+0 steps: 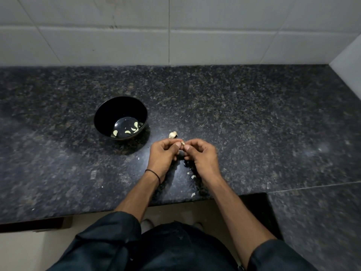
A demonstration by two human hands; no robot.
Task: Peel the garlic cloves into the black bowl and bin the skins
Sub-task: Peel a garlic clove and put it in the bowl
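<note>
- Step in hand, as judged: stripping skin from one clove (182, 143), held in the air just above the table (254, 124), right of the bowl (109, 112).
- Left hand (163, 155): fingers curled, thumb and fingertips pinching the clove. Right hand (202, 156): likewise curled, pinching the same clove from the other side. Only a small tip of the clove shows between the thumbs; the rest is hidden.
- To do it well: hold firm with one hand and pick at the exposed end with the other thumbnail. Pull the skin along the clove's length, not across, so it comes off in few pieces.
- Keep your hands low and over the table, so skins fall where you can gather them.
- Bowl: upright, on the table, ahead and left of your hands. A few peeled cloves (128, 131) lie in its bottom. The path from hands to bowl looks free.
- Second clove (173, 134), unpeeled, lies on the table just beyond your left hand, between hands and bowl. Mind you don't knock it when reaching over.
- Skins (193, 177): pale scraps lie on the table under and behind your right wrist, some near the front edge. Risk: your forearm sweeps them onto the floor.
- No bin in view; its place cannot be told.
</note>
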